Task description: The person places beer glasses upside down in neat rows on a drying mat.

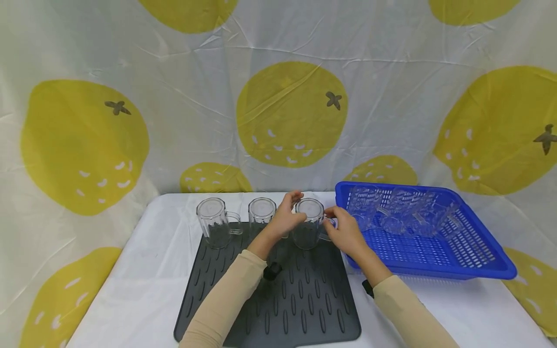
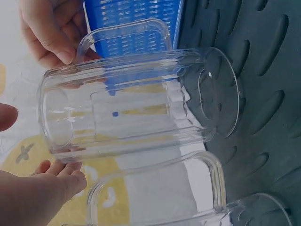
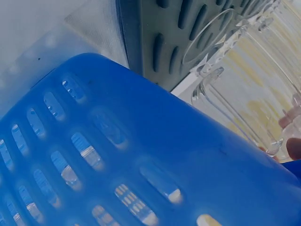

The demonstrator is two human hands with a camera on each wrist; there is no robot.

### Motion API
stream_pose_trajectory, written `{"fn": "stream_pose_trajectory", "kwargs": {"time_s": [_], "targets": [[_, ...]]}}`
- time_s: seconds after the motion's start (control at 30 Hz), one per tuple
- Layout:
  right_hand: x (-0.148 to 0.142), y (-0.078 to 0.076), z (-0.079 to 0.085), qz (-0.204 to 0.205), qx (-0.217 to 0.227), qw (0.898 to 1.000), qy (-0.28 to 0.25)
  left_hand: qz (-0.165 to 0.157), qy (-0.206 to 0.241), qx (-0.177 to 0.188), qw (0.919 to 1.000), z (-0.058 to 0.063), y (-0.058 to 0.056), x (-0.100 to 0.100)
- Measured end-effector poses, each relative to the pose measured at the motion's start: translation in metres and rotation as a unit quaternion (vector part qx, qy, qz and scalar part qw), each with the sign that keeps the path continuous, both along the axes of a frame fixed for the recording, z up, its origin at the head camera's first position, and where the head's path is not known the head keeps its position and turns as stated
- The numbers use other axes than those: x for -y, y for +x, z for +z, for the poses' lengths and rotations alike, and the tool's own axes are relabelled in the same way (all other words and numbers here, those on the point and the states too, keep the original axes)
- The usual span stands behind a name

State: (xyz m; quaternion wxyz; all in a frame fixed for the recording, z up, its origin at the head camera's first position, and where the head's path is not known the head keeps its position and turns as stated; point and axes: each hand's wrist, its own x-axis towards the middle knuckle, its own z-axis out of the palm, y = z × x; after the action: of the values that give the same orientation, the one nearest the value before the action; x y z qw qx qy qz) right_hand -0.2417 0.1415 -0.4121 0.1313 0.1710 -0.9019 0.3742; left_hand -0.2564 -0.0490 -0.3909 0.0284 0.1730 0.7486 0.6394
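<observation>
A clear glass mug [image 1: 308, 234] stands upside down on the back edge of a black ridged mat [image 1: 300, 304]. My right hand [image 1: 346, 234] is at its right, thumb and fingers pinching the handle near the upturned base, as the left wrist view also shows. On the mug's other side, my left hand [image 1: 285, 220] has its fingers loosely bent beside the base; the thumb [image 2: 7, 117] is apart from the glass. Two more upside-down mugs stand to the left: one at the end [image 1: 213, 224], and a middle mug [image 1: 262, 212] partly hidden by my left hand.
A blue perforated basket [image 1: 483, 268] sits right of the mat, with several clear glass mugs [image 1: 400, 220] lying in its back part. White cloth [image 1: 143, 261] covers the table. A curtain printed with lemons [image 1: 291, 116] hangs behind.
</observation>
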Motion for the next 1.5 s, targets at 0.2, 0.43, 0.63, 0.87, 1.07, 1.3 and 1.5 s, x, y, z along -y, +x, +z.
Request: {"fn": "stream_pose_trajectory", "kwargs": {"time_s": [0.2, 0.43, 0.63, 0.87, 1.07, 1.3, 1.5], "targets": [[-0.004, 0.002, 0.001, -0.009, -0.01, 1.0, -0.018, -0.023, 0.007, 0.005, 0.9997, 0.011, 0.008, 0.012], [-0.009, 0.007, 0.007, -0.013, -0.044, 0.998, -0.037, -0.056, 0.01, -0.01, 0.9983, 0.04, 0.036, 0.021], [-0.011, 0.013, 0.012, -0.014, -0.07, 0.996, -0.053, -0.076, 0.007, -0.022, 0.9968, 0.043, 0.046, 0.027], [-0.009, 0.03, 0.019, 0.009, -0.063, 0.996, -0.069, -0.093, -0.004, -0.022, 0.9954, 0.043, 0.064, 0.036], [-0.002, 0.043, 0.026, 0.022, -0.075, 0.995, -0.068, -0.105, -0.012, -0.026, 0.9941, 0.041, 0.082, 0.044], [0.006, 0.057, 0.031, 0.039, -0.102, 0.991, -0.076, -0.095, -0.013, -0.028, 0.995, 0.016, 0.092, 0.058], [0.006, 0.065, 0.029, 0.029, -0.126, 0.987, -0.094, -0.077, -0.018, -0.033, 0.9964, -0.007, 0.099, 0.071]]}}
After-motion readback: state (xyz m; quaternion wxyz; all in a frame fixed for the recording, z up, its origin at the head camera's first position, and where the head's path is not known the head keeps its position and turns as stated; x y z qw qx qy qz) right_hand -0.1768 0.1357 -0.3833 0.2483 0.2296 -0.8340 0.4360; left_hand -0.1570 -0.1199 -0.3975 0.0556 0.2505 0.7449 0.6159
